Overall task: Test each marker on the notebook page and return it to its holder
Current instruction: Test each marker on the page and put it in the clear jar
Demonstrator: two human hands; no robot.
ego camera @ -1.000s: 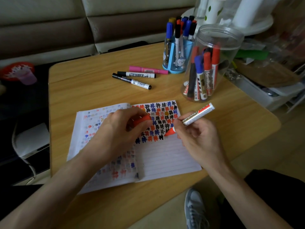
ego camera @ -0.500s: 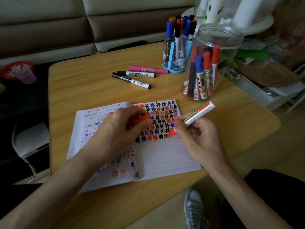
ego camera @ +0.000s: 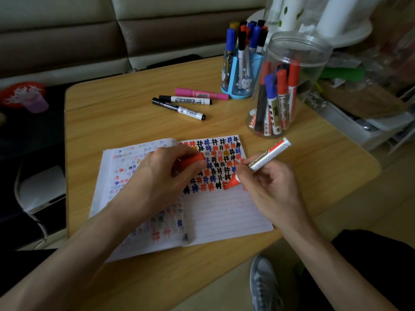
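An open lined notebook (ego camera: 224,212) lies on the wooden table, its right page filled at the top with rows of red, blue and black hash marks. My right hand (ego camera: 271,189) grips an uncapped red marker (ego camera: 267,156), tip down on the page at the end of the lowest row of marks. My left hand (ego camera: 161,176) rests on the notebook and holds the marker's red cap (ego camera: 192,160). A clear plastic jar (ego camera: 289,86) holds several red, blue and black markers. A blue holder (ego camera: 240,77) behind it holds several thinner markers.
Three loose markers lie on the table behind the notebook: a pink one (ego camera: 199,93) and two black-capped white ones (ego camera: 186,100) (ego camera: 178,108). A sofa runs along the far side. Cluttered shelves and a white tray stand to the right. My shoe (ego camera: 265,283) shows below the table edge.
The red marker's tip has shifted slightly left along the lowest row of marks on the page. My left hand has stayed in place with the cap.
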